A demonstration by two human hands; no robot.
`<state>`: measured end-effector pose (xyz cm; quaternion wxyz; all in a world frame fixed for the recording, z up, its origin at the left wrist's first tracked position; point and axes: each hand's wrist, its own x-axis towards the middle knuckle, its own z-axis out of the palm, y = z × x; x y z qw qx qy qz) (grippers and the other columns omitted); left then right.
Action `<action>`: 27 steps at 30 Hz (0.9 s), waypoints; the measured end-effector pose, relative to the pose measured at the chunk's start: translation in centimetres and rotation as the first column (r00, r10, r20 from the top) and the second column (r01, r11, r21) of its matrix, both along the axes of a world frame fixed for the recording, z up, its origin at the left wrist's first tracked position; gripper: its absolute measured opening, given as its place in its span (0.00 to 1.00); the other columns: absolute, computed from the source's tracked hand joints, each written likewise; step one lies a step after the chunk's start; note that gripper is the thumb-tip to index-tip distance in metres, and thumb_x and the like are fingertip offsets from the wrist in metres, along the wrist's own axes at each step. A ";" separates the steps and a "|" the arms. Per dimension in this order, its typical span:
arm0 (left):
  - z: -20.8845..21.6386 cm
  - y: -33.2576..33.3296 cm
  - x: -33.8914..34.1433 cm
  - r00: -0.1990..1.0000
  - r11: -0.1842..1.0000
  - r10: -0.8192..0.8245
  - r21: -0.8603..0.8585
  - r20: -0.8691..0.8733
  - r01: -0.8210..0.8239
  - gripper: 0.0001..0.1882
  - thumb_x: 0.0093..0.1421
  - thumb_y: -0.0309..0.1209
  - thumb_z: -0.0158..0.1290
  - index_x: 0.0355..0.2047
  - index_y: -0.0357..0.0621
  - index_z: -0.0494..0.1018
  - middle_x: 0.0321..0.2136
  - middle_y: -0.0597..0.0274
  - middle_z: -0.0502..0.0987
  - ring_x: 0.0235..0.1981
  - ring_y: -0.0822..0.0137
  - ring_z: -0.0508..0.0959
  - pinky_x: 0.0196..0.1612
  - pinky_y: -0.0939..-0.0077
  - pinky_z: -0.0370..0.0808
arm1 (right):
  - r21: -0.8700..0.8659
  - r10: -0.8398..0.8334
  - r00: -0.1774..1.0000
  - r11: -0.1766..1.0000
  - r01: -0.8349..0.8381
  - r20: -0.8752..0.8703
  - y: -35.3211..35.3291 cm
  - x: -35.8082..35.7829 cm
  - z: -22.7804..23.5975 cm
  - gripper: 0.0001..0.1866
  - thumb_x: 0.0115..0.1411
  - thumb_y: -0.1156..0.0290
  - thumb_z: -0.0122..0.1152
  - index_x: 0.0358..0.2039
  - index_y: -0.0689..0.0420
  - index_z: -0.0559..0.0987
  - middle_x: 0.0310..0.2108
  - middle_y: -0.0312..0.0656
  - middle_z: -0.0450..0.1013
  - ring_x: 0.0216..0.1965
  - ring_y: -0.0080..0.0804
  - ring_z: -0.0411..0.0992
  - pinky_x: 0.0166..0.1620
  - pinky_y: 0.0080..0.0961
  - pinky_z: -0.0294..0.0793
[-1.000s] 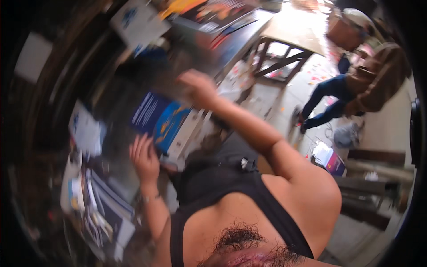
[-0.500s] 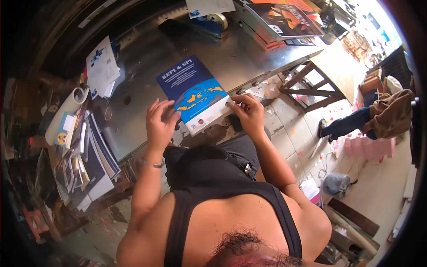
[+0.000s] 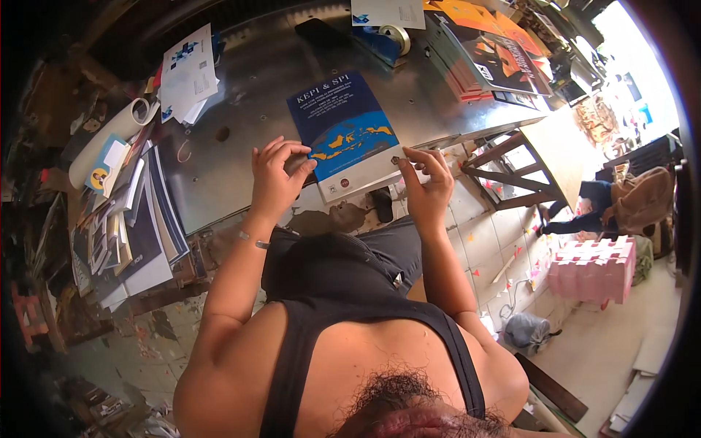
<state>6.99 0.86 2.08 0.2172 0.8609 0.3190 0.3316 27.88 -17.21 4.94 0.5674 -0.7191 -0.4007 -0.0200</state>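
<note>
A blue and white paperback book (image 3: 347,135) with an orange map on its cover lies over the front part of a metal table, its white lower edge reaching past the table's rim. My left hand (image 3: 280,175) has its thumb and fingertips at the book's left edge. At the lower right corner, my right hand (image 3: 427,179) grips the book between thumb and fingers. Both forearms come up from below, with a metal band around the left wrist.
The metal table (image 3: 248,117) carries a tape dispenser (image 3: 391,44) and a stack of magazines (image 3: 485,62). Papers and booklets (image 3: 131,226) crowd its left side beside a paper roll (image 3: 109,142). At right are a wooden stand (image 3: 511,168), a pink bundle (image 3: 595,270) and another person (image 3: 639,201).
The whole view has shifted, so the table sits differently in it. The book is turned a little more upright, with both hands still at its lower edges. The other person looks more bent.
</note>
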 end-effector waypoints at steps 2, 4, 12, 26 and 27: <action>0.2 0.0 0.0 1.000 1.000 -0.015 -0.007 0.018 0.015 0.11 0.59 0.40 0.66 0.39 0.52 0.82 0.41 0.66 0.83 0.57 0.57 0.75 0.67 0.39 0.54 | 0.012 0.017 0.995 1.000 -0.018 0.096 0.2 -0.2 0.6 0.14 0.54 0.77 0.71 0.43 0.60 0.86 0.38 0.43 0.80 0.38 0.34 0.78 0.44 0.28 0.76; 1.2 -0.1 0.1 0.999 0.999 -0.038 -0.003 0.006 0.038 0.10 0.59 0.37 0.66 0.38 0.49 0.83 0.42 0.63 0.83 0.55 0.58 0.77 0.66 0.47 0.58 | 0.052 0.066 0.994 0.996 -0.071 0.088 0.5 -0.8 1.3 0.17 0.54 0.78 0.71 0.45 0.60 0.84 0.42 0.45 0.80 0.42 0.37 0.79 0.47 0.29 0.77; 7.3 2.1 -1.3 0.894 0.812 -0.080 -0.491 0.440 0.315 0.19 0.69 0.43 0.57 0.38 0.35 0.83 0.37 0.60 0.85 0.40 0.67 0.81 0.49 0.73 0.73 | 0.087 0.496 0.845 0.850 -0.520 0.200 3.4 -5.4 4.5 0.31 0.51 0.76 0.73 0.58 0.57 0.79 0.53 0.48 0.78 0.54 0.48 0.76 0.57 0.37 0.75; 5.1 2.7 -9.5 0.950 0.710 0.208 -0.704 0.232 0.016 0.10 0.65 0.33 0.59 0.29 0.41 0.79 0.22 0.77 0.72 0.26 0.84 0.67 0.29 0.85 0.61 | -0.304 0.611 0.701 0.791 -0.531 0.367 6.5 -5.9 0.9 0.28 0.57 0.61 0.70 0.58 0.53 0.78 0.57 0.43 0.76 0.60 0.43 0.71 0.65 0.44 0.65; 4.7 2.5 -9.8 0.954 0.687 0.240 -0.725 0.180 -0.036 0.10 0.65 0.34 0.59 0.29 0.41 0.79 0.22 0.78 0.71 0.24 0.84 0.66 0.28 0.85 0.60 | -0.310 0.587 0.711 0.809 -0.499 0.388 6.9 -5.2 0.7 0.26 0.58 0.61 0.69 0.57 0.55 0.79 0.55 0.44 0.77 0.60 0.43 0.71 0.65 0.42 0.65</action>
